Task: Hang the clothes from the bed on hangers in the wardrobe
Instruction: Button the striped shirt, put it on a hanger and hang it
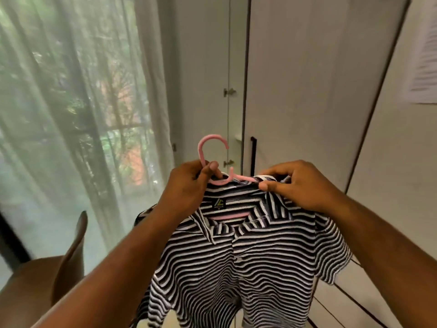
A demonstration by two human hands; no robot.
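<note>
Fingers point(268, 186) pinch striped knit shirt point(248, 256) (curved pink hanger point(200, 149) inside).

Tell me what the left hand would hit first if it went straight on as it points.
Probably the wardrobe, beyond the hanger it grips. The left hand points up and forward at it; nothing else shows between. Depth is unclear.

**A:** Where are the hands?

**B:** The left hand point(186, 185) grips the pink hanger point(201, 151) just below its hook. The right hand point(300, 185) pinches the striped shirt point(236, 261) at the collar, over the hanger's right arm.

**A:** And beyond them?

**B:** Far behind stands the pale wardrobe door point(307, 79) with a black handle point(253, 157). A sheer curtain point(71, 114) fills the left.
</note>
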